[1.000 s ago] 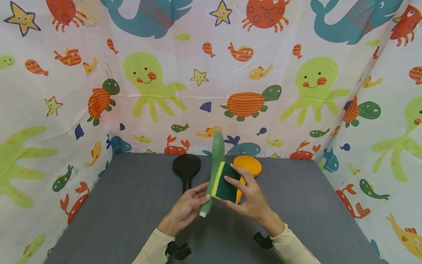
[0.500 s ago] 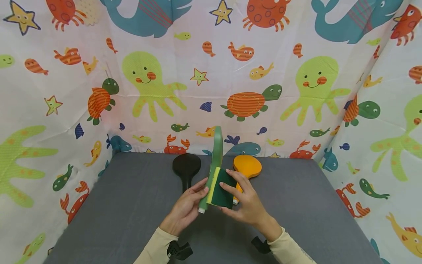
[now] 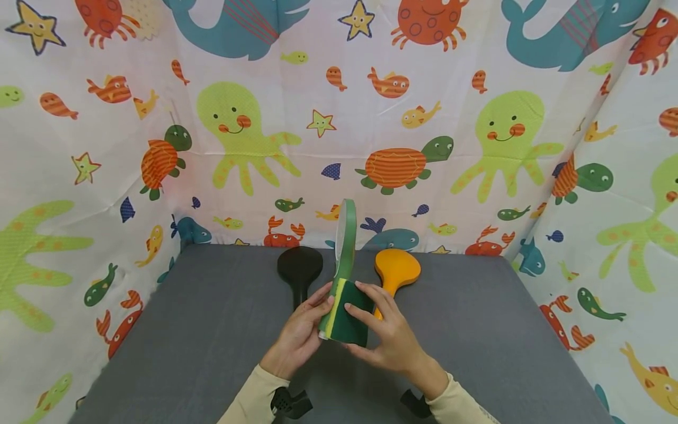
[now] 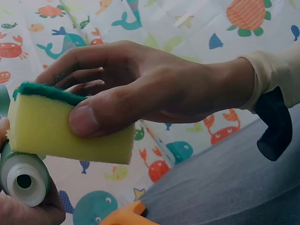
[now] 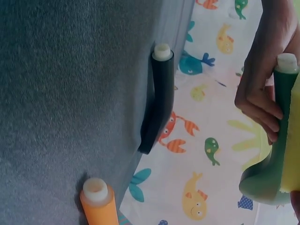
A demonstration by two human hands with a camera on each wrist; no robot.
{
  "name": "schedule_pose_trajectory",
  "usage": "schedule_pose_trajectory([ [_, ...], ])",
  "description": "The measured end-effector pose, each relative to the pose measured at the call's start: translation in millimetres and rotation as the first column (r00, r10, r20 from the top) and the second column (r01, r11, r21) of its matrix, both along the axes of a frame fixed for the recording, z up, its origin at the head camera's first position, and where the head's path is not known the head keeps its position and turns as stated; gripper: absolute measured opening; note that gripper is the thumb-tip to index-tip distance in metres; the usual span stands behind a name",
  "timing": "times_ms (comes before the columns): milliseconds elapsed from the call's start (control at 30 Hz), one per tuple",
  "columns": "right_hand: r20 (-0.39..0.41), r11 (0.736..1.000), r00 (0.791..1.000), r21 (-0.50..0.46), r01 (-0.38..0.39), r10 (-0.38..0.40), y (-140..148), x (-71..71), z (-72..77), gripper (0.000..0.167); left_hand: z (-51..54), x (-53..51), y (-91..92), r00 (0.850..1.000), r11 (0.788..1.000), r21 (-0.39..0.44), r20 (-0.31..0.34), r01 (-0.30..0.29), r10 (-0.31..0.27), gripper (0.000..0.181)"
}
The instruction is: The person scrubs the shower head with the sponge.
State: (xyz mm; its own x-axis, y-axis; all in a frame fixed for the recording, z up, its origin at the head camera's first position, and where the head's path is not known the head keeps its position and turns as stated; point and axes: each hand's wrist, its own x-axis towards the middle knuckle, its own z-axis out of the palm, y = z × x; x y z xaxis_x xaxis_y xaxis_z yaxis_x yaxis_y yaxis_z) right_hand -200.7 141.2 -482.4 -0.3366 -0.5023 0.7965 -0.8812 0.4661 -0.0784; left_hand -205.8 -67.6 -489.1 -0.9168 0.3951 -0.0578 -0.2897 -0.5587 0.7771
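Note:
In the head view, my left hand (image 3: 296, 335) grips the handle of a green shower head (image 3: 347, 241), held upright with its white face turned to the left. My right hand (image 3: 394, 341) pinches a yellow sponge (image 5: 291, 140) with a dark green scouring side (image 3: 351, 315). The sponge's yellow side lies against the handle near its lower end. In the left wrist view, the right thumb presses the yellow foam, and the handle's hollow white connector (image 4: 28, 182) shows just below. Part of the left palm is hidden behind the handle.
On the grey table (image 3: 212, 330) lie a black shower head (image 3: 299, 266) behind my left hand and an orange shower head (image 3: 397, 268) behind my right. A white curtain (image 3: 328, 171) printed with sea animals stands around the back and sides.
The sponge has slid down the green handle towards its connector end, with my right hand moving down and left. The green shower head has turned, bringing its white face into sight.

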Motion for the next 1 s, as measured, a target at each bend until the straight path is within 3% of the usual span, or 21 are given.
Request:
schedule_pose_trajectory([
  [367,-0.006,0.999,0.999,0.012,0.043,-0.043,7,-10.2,6.6,0.056,3.2,4.4,0.0,1.0,1.0,0.029,0.021,0.009,-0.01,0.058],
  [733,-0.069,0.997,0.995,0.026,0.074,-0.072,20,-20.1,19.1,0.056,6.8,7.6,-0.3,1.0,0.999,-0.045,0.03,-0.006,0.007,0.062],
  [1000,-0.116,0.995,0.989,-0.015,0.095,-0.096,26,-24.2,25.6,0.057,9.2,8.7,0.9,1.0,0.992,-0.123,0.004,-0.021,0.022,0.06],
])
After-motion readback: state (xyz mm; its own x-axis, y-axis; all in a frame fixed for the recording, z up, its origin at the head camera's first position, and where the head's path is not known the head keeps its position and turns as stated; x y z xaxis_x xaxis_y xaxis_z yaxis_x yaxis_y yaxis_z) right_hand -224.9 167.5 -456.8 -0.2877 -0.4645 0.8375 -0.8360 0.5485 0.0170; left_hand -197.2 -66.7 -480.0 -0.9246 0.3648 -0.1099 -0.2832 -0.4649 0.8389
